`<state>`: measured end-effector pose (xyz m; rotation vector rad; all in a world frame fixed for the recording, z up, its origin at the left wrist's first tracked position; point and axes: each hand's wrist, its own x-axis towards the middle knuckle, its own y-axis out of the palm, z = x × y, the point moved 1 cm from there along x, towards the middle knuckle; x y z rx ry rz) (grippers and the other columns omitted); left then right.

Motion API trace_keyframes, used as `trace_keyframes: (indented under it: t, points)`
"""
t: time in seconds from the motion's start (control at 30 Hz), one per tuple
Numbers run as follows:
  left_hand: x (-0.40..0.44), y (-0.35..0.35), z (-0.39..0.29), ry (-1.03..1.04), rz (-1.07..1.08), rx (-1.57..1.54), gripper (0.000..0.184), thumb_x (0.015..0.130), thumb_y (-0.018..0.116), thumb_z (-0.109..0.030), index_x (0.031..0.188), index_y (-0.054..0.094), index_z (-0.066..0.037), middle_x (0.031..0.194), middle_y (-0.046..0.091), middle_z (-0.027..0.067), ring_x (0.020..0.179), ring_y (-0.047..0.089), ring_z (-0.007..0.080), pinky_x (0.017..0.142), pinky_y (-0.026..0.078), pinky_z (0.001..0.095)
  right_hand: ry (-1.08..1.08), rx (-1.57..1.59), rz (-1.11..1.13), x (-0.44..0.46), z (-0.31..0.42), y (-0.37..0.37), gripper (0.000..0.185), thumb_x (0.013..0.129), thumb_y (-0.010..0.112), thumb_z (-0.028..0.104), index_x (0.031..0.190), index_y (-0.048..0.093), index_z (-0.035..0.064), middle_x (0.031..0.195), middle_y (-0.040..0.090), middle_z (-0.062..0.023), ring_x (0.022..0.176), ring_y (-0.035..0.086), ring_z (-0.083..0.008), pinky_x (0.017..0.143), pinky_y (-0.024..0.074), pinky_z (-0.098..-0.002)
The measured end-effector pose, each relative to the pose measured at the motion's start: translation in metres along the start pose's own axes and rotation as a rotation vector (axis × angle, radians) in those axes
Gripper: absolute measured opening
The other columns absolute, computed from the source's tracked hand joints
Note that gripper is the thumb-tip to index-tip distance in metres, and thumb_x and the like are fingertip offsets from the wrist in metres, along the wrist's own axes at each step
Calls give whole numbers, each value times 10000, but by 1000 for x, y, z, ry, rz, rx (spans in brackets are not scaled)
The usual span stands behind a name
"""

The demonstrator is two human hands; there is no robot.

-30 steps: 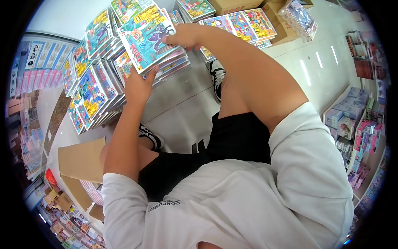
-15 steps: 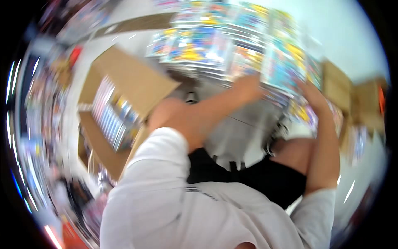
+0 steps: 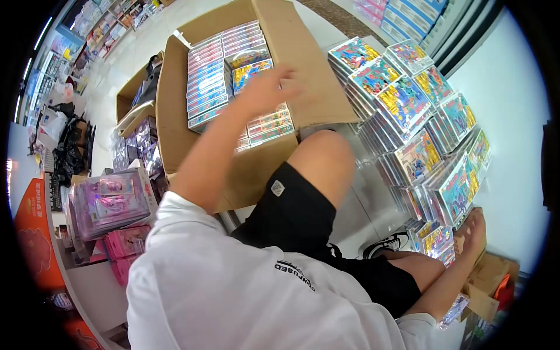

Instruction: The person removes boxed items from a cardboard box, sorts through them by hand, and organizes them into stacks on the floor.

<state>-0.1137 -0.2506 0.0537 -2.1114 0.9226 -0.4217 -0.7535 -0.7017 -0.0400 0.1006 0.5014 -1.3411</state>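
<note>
My left hand (image 3: 265, 93), slightly blurred, is over a large cardboard box (image 3: 224, 181) with its fingers spread and nothing in them. Inside that carton stand rows of thin, shiny boxed sets (image 3: 207, 87) with colourful printed covers. One printed boxed set (image 3: 251, 74) lies face up just below the hand, where a gap shows between the rows. My right hand (image 3: 475, 230) is by the lower right end of the floor stacks, fingers stretched out. Those stacks of flat illustrated boxes (image 3: 402, 102) lean against each other; whether the right hand touches them I cannot tell.
The carton's raised flap (image 3: 309, 64) stands between it and the stacks. A white wall (image 3: 513, 134) rises at the right, with an open cardboard box (image 3: 490, 274) near it. Pink packages (image 3: 111, 201) are piled at the left, beside an orange display panel (image 3: 35, 233).
The view has swung left toward the carton. My left hand has moved from the floor stacks to above the carton; my right hand has stayed near the stacks.
</note>
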Motion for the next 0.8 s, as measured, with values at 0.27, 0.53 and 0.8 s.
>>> trace_keyframes:
  t: [0.27, 0.53, 0.8]
  points:
    - [-61, -68, 293, -630, 220, 725, 1307, 668, 953, -309, 1674, 121, -254, 1749, 104, 115, 1570, 234, 391, 1191, 404, 565, -323, 18, -441, -86, 49, -13, 604, 1022, 609, 377, 1551, 462, 124, 1532, 521, -95, 1409, 482, -281, 1105, 398, -473]
    - [-24, -59, 353, -542, 288, 740, 1569, 544, 1015, -350, 1677, -71, -344, 1764, -58, 79, 1610, 61, 403, 1209, 256, 715, -315, -220, -515, -151, 68, -47, 537, 1029, 618, 338, 1519, 500, 152, 1478, 567, -55, 1369, 509, -252, 1024, 445, -442]
    - [-43, -48, 353, -374, 275, 791, 1395, 683, 930, -457, 1689, -20, -278, 1765, -86, 75, 1619, -13, 384, 1205, 196, 756, -378, -277, -332, -158, 56, 37, 509, 1032, 617, 286, 1514, 514, 158, 1511, 542, -81, 1390, 518, -253, 1091, 430, -462]
